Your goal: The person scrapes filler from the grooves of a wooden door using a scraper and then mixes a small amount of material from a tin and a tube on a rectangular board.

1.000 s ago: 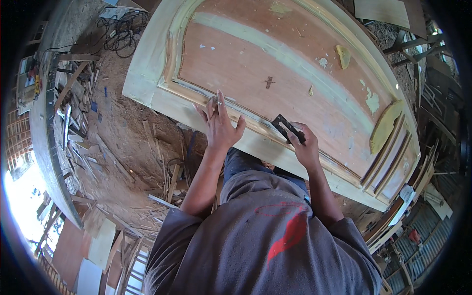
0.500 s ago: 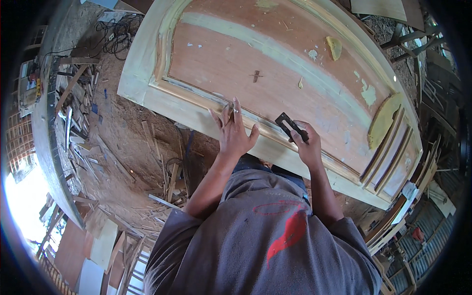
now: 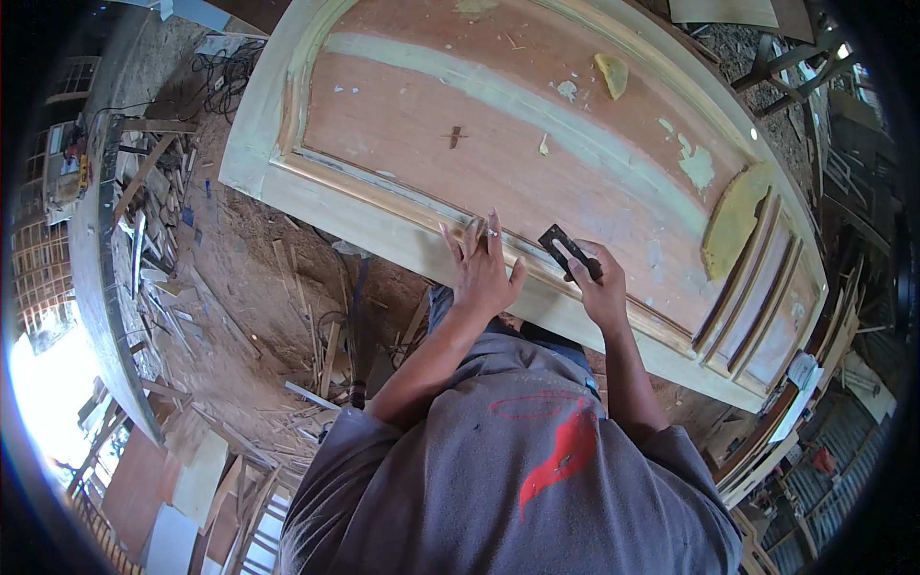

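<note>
A large wooden door panel (image 3: 402, 125) with pale filler stripes and patches lies in front of me. My left hand (image 3: 485, 278) is over its near frame, fingers spread, with the fingertips at the inner edge of the raised moulding (image 3: 383, 198). Pale smears show on those fingers. To the right, my right hand (image 3: 602, 285) grips a small flat black tool (image 3: 556, 241) with a light strip along its middle. Thumb and fingers close around the tool, which is held over the moulding; whether it touches the wood I cannot tell.
A yellowish lump (image 3: 611, 76) and a larger curved yellowish piece (image 3: 736, 222) lie on the panel, the latter beside wooden strips (image 3: 757, 278). Wood scraps (image 3: 153, 240) litter the dirt floor at left, with a tangled black cable (image 3: 222, 81) farther back.
My left hand has slid to the right along the moulding, nearer my right hand. The black tool stays in my right hand, almost in place. The view has shifted slightly over the panel.
</note>
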The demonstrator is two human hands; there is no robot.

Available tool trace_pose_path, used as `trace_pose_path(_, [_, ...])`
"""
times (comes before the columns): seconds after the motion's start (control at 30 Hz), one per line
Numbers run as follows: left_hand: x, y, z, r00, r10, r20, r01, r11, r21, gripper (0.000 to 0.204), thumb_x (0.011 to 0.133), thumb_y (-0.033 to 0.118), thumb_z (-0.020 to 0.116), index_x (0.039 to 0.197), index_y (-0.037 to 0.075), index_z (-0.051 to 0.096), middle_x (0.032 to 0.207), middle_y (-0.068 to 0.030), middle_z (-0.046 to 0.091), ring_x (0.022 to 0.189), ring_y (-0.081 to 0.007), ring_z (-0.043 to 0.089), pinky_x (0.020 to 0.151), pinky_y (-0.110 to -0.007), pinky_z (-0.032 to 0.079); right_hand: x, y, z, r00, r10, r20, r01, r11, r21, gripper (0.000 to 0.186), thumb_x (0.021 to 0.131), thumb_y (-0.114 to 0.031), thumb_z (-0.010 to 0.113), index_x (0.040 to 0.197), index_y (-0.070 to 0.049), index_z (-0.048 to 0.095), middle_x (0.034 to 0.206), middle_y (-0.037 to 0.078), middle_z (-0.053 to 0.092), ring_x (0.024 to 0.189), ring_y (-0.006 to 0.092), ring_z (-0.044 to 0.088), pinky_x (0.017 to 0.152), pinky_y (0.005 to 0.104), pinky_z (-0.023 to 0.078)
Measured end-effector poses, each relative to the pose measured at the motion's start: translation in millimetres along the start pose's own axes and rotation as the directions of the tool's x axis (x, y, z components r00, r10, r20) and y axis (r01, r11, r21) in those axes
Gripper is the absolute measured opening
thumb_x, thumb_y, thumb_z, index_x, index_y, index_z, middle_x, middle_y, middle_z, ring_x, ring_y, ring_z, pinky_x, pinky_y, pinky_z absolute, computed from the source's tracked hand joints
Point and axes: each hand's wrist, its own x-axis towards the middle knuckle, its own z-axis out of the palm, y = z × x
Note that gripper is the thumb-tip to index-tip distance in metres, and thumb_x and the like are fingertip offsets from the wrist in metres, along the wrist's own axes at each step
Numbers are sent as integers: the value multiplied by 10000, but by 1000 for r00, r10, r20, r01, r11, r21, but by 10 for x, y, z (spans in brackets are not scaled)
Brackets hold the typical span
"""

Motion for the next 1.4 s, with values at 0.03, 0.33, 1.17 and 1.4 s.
trace_pose_path(0.03, [-21,80,43,1000,1,-3,-1,1000,1,976,985,449,626,1665,-90,180,1548,-320,499,1511,-474,358,1243,-784,-30,-25,47,-75,1000,5,6,-5,1000,-17,340,1043,-75,699,1365,16,635,1005,104,763,834,138,716,770,293,569])
trace_pose_path(0.33, [-370,406,245,970,235,-60,-242,943,-227,731,977,306,680,1592,-6,435,1337,-288,647,1433,-412,489,1288,-697,148,-263,161,-552,998,7,-58,-19,980,-198,317,1017,-88,730,1315,-11,656,912,72,767,790,110,699,736,283,552])
trace_pose_path(1.17, [-231,-197,-5,959,63,-276,-162,921,-353,317,960,84,692,1270,19,701,1090,-199,745,1013,-402,718,879,-482,582,101,977,-1347,914,-26,-405,-18,994,-106,201,992,-87,766,1165,13,746,969,7,737,898,88,642,846,251,515])
trace_pose_path(1.4, [464,-252,-44,919,329,-216,-385,864,-325,349,940,72,704,1284,14,679,1092,-203,739,1012,-408,713,893,-485,577,70,1123,-1197,771,-98,-629,-157,929,-336,390,919,-52,817,1293,-18,714,1237,149,731,1133,232,707,964,346,561])
